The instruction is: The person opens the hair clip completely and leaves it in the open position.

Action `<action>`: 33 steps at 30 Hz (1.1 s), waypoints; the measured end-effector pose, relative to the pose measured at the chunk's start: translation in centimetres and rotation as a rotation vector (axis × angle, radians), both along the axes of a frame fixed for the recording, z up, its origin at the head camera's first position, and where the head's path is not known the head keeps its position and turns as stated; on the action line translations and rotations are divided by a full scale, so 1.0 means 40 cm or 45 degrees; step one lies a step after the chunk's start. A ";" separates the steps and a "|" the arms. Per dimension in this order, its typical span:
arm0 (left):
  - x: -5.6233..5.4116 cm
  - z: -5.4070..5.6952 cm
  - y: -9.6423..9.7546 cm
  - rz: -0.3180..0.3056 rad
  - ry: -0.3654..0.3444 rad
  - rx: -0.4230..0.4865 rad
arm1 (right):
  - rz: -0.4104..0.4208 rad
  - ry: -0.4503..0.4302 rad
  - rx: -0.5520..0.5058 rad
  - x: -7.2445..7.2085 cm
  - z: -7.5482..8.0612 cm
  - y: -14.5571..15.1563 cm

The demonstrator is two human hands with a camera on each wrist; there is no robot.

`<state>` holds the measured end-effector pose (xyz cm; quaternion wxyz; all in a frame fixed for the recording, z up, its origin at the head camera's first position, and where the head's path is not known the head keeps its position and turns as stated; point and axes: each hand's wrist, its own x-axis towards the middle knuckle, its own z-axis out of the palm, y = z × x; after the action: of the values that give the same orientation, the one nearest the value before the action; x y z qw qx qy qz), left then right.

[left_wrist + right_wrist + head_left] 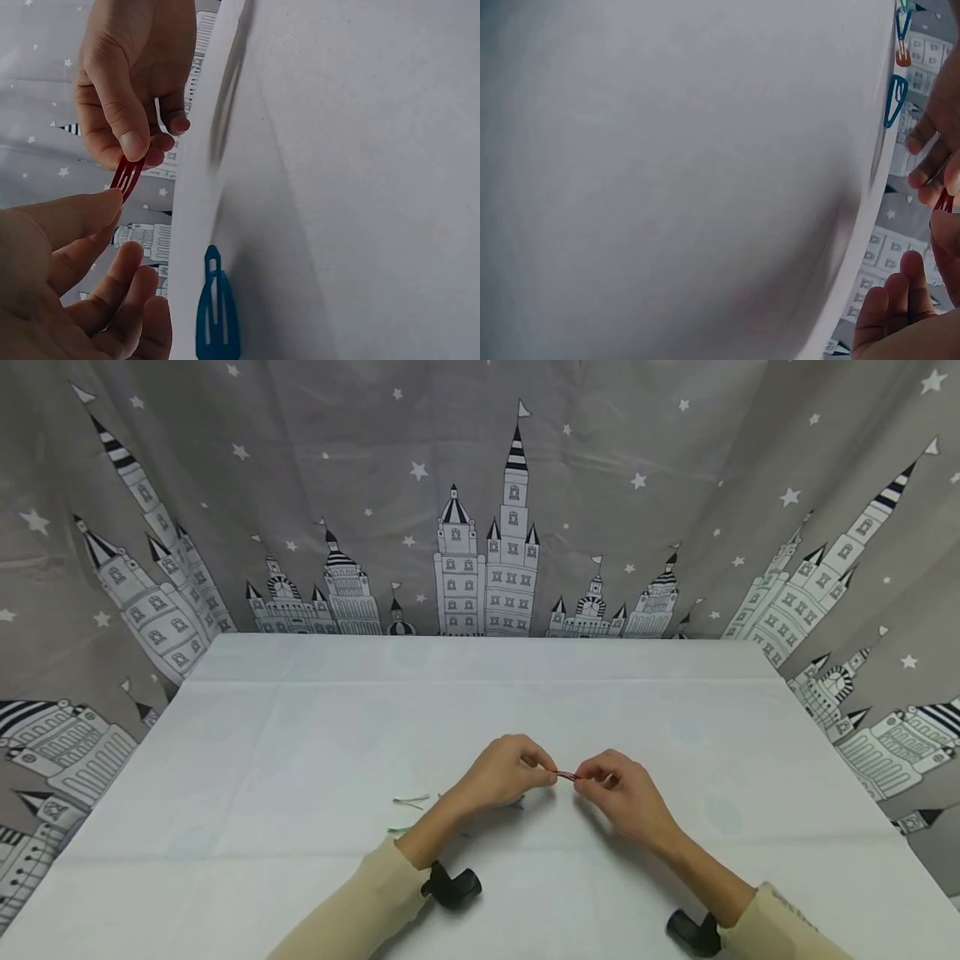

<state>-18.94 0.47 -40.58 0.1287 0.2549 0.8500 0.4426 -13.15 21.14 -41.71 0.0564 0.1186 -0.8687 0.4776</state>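
Note:
A slim red snap hair clip (127, 180) is stretched between my two hands above the white table. My left hand (506, 772) pinches one end between thumb and forefinger, its other fingers loosely bent. At the opposite end, my right hand (628, 793) grips the clip with thumb and fingertips. A blue snap hair clip (217, 346) lies on the table below the left hand. The right wrist view shows an orange clip (903, 55) and another blue clip (902, 28) beyond it.
By my left forearm lie a pale clip (409, 799) and a green clip (399, 831), partly covered by the arm. The white cloth-covered table (337, 735) ends at a grey castle-print curtain (600, 443). Dark wrist cameras hang at both cuffs.

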 end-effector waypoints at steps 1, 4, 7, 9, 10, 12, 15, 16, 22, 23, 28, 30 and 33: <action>0.004 0.003 -0.004 0.004 0.000 0.001 | 0.011 0.011 -0.005 0.003 0.002 -0.004; 0.017 0.007 -0.018 0.012 0.008 0.006 | 0.052 0.023 -0.003 0.014 0.007 -0.014; 0.035 0.014 -0.036 -0.003 0.018 0.029 | 0.110 0.024 0.007 0.024 0.016 -0.027; 0.049 0.018 -0.051 -0.020 0.028 0.051 | 0.140 0.020 0.003 0.030 0.023 -0.037; 0.057 0.021 -0.059 -0.030 0.030 0.065 | 0.157 0.023 -0.001 0.034 0.026 -0.042; 0.071 0.024 -0.075 -0.047 0.036 0.094 | 0.184 0.030 -0.005 0.040 0.033 -0.052; 0.090 0.026 -0.099 -0.053 0.029 0.139 | 0.215 0.027 -0.007 0.050 0.043 -0.066; 0.096 0.027 -0.106 -0.052 0.023 0.155 | 0.223 0.022 -0.006 0.053 0.047 -0.071; 0.127 0.033 -0.148 -0.066 0.004 0.212 | 0.273 -0.036 -0.032 0.074 0.064 -0.094; 0.131 0.033 -0.153 -0.074 0.017 0.210 | 0.283 -0.042 -0.037 0.078 0.066 -0.097; 0.147 0.029 -0.181 -0.128 0.093 0.212 | 0.345 -0.056 -0.051 0.091 0.077 -0.112; 0.154 0.027 -0.191 -0.158 0.105 0.234 | 0.378 -0.054 -0.059 0.095 0.079 -0.116; 0.164 0.026 -0.203 -0.203 0.113 0.264 | 0.431 -0.043 -0.069 0.100 0.079 -0.121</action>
<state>-12.37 -7.67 -39.56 0.0988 0.3528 0.7816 0.5048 -9.14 16.29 -38.54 -0.0363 0.2538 -0.8238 0.5055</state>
